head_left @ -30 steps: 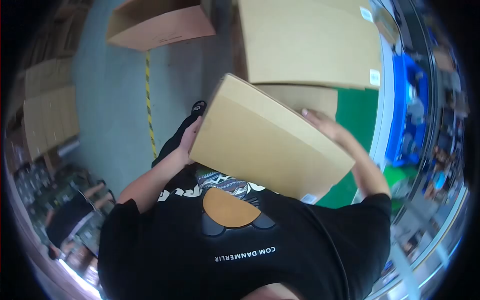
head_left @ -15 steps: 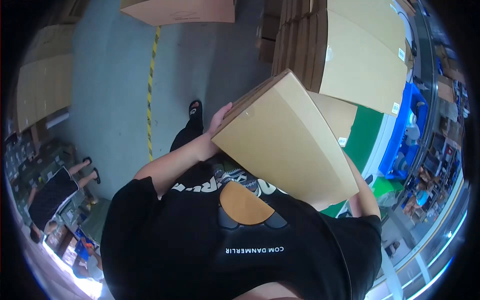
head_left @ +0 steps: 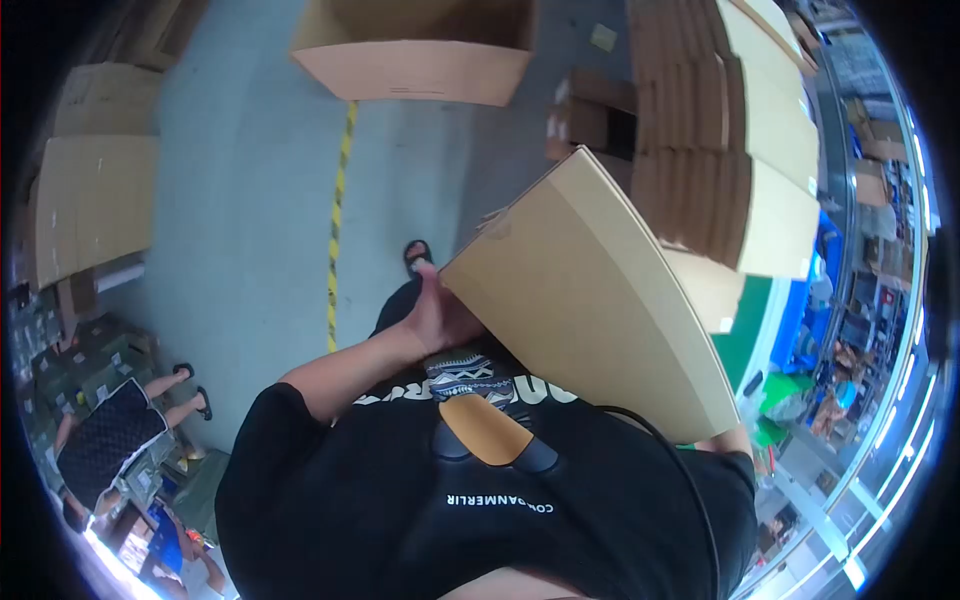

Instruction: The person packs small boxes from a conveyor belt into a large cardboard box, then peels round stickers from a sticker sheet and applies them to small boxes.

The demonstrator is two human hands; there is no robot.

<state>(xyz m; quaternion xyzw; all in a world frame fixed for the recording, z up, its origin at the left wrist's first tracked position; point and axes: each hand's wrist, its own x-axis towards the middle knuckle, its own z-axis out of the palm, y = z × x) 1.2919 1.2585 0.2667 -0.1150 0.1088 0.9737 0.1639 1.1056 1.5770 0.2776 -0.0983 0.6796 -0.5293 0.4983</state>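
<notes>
A large tan cardboard box (head_left: 590, 290) is tilted in front of my chest, a strip of clear tape along its face. I cannot tell whether it is one box or several folded flat. At its lower left edge is my left hand (head_left: 437, 315), thumb up and palm against the box, with the other fingers hidden beneath. My right hand is out of sight behind the box; only a bit of my right forearm (head_left: 735, 440) shows at the lower right corner.
Flattened cardboard boxes (head_left: 690, 190) are stacked at right, beside a green surface (head_left: 745, 320) and blue bins (head_left: 800, 310). An open carton (head_left: 420, 70) stands ahead near a yellow-black floor line (head_left: 340, 220). Another person (head_left: 110, 440) is at far left.
The view has shifted, so the open carton ahead and the right-hand stack show more. The held box has turned a little, and my left hand has slid down to its lower edge.
</notes>
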